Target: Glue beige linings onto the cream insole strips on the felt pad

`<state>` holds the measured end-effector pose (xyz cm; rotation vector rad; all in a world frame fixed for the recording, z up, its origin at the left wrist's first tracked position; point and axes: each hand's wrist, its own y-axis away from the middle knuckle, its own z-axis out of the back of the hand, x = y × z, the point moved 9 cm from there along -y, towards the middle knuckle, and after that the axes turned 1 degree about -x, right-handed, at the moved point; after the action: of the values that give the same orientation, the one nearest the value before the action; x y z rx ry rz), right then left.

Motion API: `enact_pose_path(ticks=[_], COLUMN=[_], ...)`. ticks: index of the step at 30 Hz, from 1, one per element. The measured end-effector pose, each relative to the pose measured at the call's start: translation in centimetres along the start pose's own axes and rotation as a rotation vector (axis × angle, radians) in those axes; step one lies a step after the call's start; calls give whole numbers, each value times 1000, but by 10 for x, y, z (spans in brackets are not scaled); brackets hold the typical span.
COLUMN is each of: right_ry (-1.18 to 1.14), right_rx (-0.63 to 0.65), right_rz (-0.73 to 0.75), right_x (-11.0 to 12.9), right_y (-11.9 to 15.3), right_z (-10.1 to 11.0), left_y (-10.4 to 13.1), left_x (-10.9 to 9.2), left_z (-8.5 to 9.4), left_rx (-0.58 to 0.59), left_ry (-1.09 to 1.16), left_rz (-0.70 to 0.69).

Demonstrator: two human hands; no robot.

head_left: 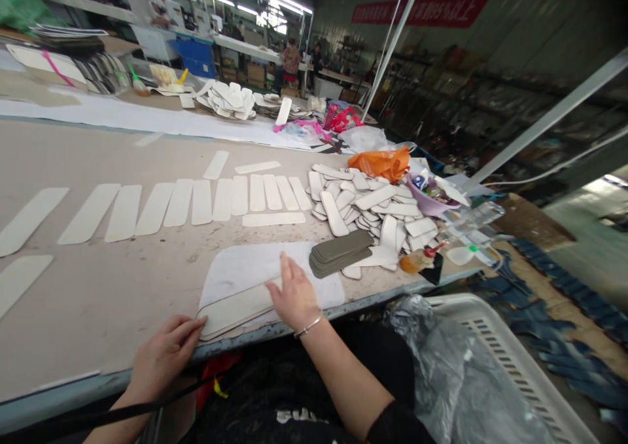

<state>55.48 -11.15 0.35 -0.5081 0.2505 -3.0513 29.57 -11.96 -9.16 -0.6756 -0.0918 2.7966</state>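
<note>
In front of me a long cream strip with rounded ends (240, 308) lies over another like it, on a white sheet (255, 254). My left hand (167, 352) pinches the strip's left end between thumb and fingers. Stretched flat over its right end is my right hand (294, 293), fingers apart, with a bracelet at the wrist. Just right of that hand sits a stack of grey-green strips (341, 251). A row of pale strips (171, 203) runs across the table beyond.
A heap of pale strips (363, 199) fills the table's right side, near an orange bag (380, 163), a purple basin (426, 203) and an amber bottle with a red tip (416, 261). A white plastic crate (490, 320) stands at right below the edge. People work far behind.
</note>
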Motion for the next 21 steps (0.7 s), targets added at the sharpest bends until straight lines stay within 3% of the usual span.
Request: enact_pose_path(ticks=[3, 6, 8, 13, 15, 19, 21], right_ry=[-94, -83, -66, 11, 49, 94, 108], right_rx=[93, 191, 234, 273, 274, 280, 283], right_rz=[330, 502, 499, 251, 193, 163, 164], right_x=[62, 87, 74, -20, -46, -59, -57], right_y=[14, 33, 37, 27, 26, 28, 29], right_z=[-33, -65, -75, -72, -69, -74, -77], left_y=[-1, -2, -2, -4, -4, 3, 12], left_x=[2, 2, 0, -5, -6, -1, -4], left_z=[-4, -6, -4, 0, 2, 23, 34], left_rx=[-2, 4, 2, 2, -11, -203, -297], left_ry=[9, 17, 9, -16, -8, 43, 68], left_rz=[-47, -87, -94, -54, -22, 50, 5])
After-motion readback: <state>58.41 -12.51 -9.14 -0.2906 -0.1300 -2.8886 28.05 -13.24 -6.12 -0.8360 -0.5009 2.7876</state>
